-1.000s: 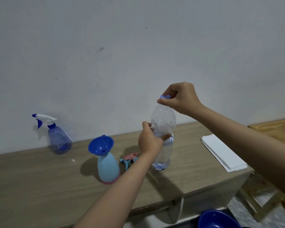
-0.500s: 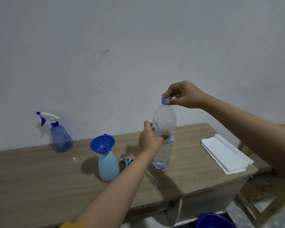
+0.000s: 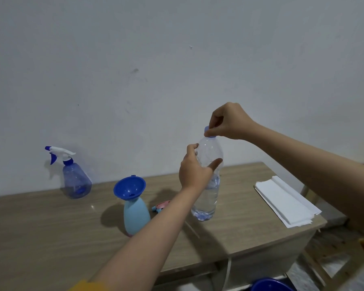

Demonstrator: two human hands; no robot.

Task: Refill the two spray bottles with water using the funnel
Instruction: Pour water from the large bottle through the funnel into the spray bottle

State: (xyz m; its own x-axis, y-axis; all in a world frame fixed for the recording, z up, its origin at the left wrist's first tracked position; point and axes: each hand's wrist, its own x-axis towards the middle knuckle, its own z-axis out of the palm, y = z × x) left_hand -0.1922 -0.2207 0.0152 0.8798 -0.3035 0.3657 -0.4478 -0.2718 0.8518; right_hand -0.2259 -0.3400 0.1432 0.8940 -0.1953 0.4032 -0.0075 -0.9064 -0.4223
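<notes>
A clear water bottle (image 3: 207, 198), about half full, stands upright on the wooden table (image 3: 51, 227). My left hand (image 3: 194, 169) grips its upper body. My right hand (image 3: 227, 122) pinches the bottle's blue cap (image 3: 207, 131) from above. To the left stands a light blue spray bottle (image 3: 136, 215) with no head and a blue funnel (image 3: 129, 187) in its neck. Its pink and teal spray head (image 3: 161, 206) lies behind my left forearm. A translucent blue spray bottle (image 3: 76, 181) with a white trigger stands far left by the wall.
A stack of white paper towels (image 3: 286, 202) lies at the table's right end. The rim of a blue basin (image 3: 269, 285) shows below the table's front edge. A wooden frame (image 3: 332, 267) stands on the floor to the right.
My right hand's fingers have shifted round the cap, now gripping it from above. The left hand's hold sits a little higher on the bottle. The bottle has stayed in place.
</notes>
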